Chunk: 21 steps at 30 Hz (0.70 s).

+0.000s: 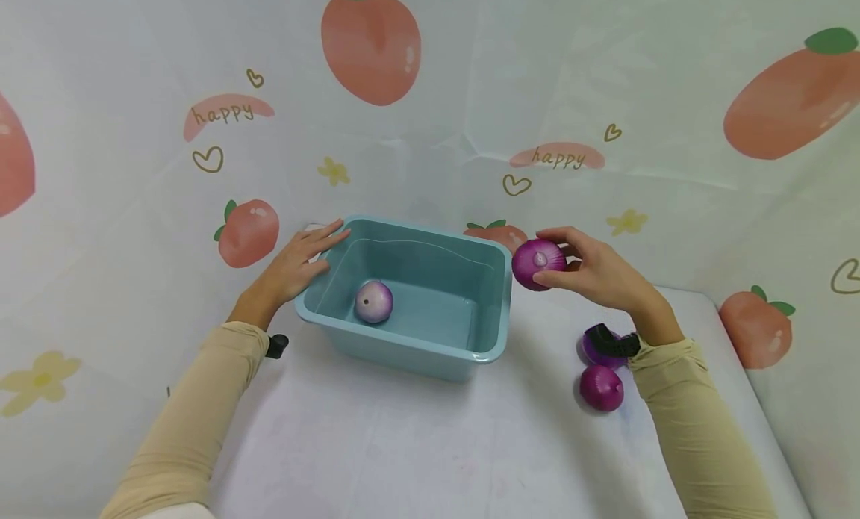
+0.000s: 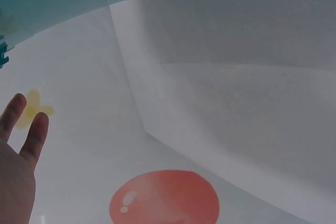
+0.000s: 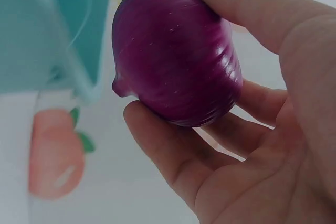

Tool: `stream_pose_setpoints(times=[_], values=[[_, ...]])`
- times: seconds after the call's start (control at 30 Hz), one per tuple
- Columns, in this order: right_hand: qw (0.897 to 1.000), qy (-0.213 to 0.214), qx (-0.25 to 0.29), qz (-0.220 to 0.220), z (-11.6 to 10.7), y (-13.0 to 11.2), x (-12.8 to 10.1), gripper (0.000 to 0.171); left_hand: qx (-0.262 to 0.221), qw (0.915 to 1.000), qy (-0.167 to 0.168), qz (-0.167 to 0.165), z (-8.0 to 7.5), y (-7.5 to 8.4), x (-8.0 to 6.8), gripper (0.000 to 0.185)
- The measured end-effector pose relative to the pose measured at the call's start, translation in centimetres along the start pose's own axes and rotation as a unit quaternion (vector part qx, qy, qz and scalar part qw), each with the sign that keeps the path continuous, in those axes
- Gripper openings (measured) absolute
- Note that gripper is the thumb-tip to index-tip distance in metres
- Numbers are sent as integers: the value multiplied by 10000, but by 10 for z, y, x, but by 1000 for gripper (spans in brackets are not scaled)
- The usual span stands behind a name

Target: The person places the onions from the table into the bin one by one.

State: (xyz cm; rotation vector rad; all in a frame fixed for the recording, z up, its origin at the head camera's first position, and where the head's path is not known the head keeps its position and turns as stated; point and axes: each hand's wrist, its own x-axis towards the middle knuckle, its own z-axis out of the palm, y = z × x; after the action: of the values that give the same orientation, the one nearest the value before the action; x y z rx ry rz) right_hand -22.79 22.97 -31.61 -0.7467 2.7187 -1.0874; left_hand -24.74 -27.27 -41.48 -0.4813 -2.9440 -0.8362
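My right hand (image 1: pixel 591 272) grips a red onion (image 1: pixel 539 263) between thumb and fingers, just outside the right rim of a light-blue plastic basin (image 1: pixel 410 358). In the right wrist view that onion (image 3: pixel 173 56) shows its pointed tip toward the basin (image 3: pixel 31 40). My left hand (image 1: pixel 293 263) rests on the basin's left rim with fingers extended; the left wrist view shows part of the left hand (image 2: pixel 18 171) with two fingers straight. Inside the basin, toward its left, lies a paler purple-and-white onion (image 1: pixel 373 302).
Two more red onions lie on the white table (image 1: pixel 403 444) at the right: a nearer onion (image 1: pixel 601 388) and a farther onion (image 1: pixel 594 351), partly hidden by the black wrist camera (image 1: pixel 614 341). A fruit-print sheet (image 1: pixel 430 116) hangs behind.
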Motion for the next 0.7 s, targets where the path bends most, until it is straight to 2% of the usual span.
stream_pose_setpoints(times=[0.13, 0.3, 0.57, 0.7], values=[[9995, -64, 190, -230, -3, -20, 21, 63, -3, 10000, 21, 13, 0, 1, 0, 63], [9987, -203, 234, -398, 5, -41, 49, 64, -1, 10000, 29, 27, 0, 0, 0, 63], [9925, -534, 526, -967, 39, -64, 95, 64, -29, 10000, -22, 58, 0, -1, 0, 63], [9893, -758, 675, -1049, 62, -72, 116, 66, -71, 9999, -16, 74, -1, 0, 0, 63]])
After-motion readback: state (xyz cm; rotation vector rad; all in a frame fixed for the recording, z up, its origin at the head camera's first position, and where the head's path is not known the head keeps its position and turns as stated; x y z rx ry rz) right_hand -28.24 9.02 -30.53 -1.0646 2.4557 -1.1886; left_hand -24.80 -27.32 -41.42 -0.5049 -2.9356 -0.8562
